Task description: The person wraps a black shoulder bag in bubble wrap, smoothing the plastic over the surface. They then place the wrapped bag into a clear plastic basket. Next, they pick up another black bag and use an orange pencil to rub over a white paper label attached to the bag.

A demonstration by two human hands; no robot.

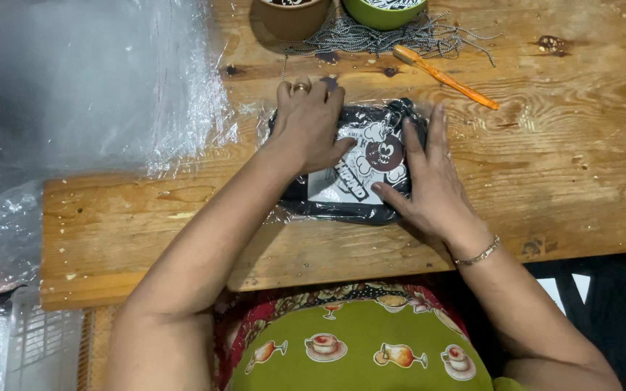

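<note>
both our hands lie flat and spread on a folded black garment in a clear plastic bag [349,170], gripping nothing, only pressing down: the left hand [309,127] covers the upper left part with its fingertips at the far edge, probably to pin the bag's opening there, and the right hand [429,185] rests on the right side with the fingers pointing away from us, seemingly to keep the plastic smooth over the printed cartoon design that shows between the two hands. the package sits in the middle of the wooden table [566,181], close to our body. beyond it lie a heap of black-and-white cords [385,38], an orange tool with a flat handle [447,76], a brown bowl [291,16] and a green bowl [384,11], all well apart from our hands. sheets of clear plastic [110,80] are piled at the left end of the table, within easy reach of the left arm.
</note>
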